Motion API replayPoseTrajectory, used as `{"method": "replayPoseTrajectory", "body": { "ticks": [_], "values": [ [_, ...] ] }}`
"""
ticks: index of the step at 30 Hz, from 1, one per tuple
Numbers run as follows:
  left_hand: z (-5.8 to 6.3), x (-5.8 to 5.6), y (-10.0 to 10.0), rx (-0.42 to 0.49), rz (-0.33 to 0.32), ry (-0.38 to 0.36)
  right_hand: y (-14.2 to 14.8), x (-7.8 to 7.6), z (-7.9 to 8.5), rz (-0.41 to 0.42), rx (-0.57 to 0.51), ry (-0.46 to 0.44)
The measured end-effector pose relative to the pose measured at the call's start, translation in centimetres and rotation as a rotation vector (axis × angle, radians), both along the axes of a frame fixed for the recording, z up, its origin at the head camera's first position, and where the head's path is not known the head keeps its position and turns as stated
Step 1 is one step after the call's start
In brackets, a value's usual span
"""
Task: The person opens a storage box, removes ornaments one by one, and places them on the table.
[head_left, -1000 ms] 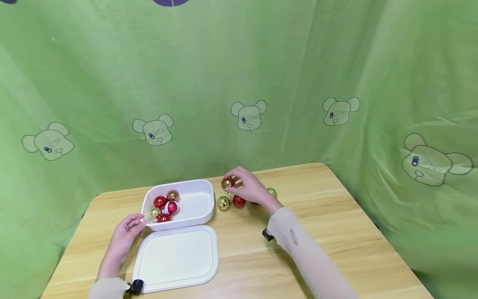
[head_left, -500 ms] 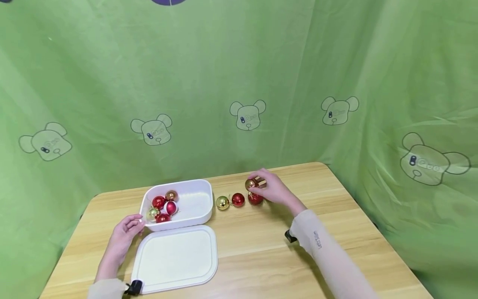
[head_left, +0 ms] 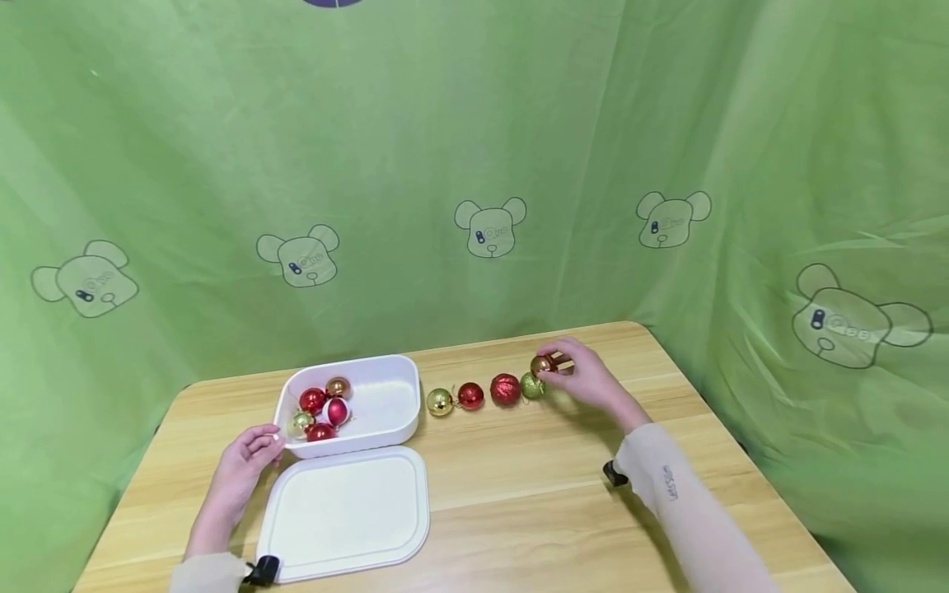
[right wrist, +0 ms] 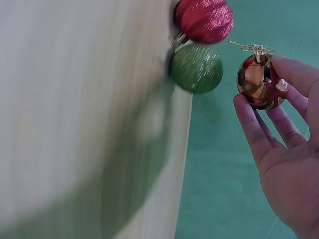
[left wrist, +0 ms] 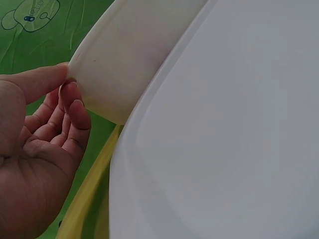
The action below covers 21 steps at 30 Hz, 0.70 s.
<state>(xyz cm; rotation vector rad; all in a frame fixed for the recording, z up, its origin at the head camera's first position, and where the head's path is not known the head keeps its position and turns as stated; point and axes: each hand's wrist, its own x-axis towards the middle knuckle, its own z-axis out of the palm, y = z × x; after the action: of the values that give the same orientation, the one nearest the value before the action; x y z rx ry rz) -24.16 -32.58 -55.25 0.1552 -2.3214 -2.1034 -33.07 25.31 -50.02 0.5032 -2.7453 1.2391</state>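
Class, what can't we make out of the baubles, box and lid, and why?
Head: bottom of the front red bauble, behind the near wall of the white box.
Head: part of the green bauble, behind the bronze bauble in the right hand.
Right wrist: top of the textured red bauble, cut off by the upper edge.
Left wrist: rest of the white lid, cut off by the edges.

"LetsSlim" on right sleeve (head_left: 691,515)
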Motion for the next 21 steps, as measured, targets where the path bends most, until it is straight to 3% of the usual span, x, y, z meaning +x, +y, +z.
{"method": "replayPoseTrajectory", "body": {
  "ticks": [21],
  "values": [
    [0.0,0.0,-0.1,-0.029,-0.002,-0.017,3.0,-0.5,-2.5,-0.041,0.018,0.0]
  ]
}}
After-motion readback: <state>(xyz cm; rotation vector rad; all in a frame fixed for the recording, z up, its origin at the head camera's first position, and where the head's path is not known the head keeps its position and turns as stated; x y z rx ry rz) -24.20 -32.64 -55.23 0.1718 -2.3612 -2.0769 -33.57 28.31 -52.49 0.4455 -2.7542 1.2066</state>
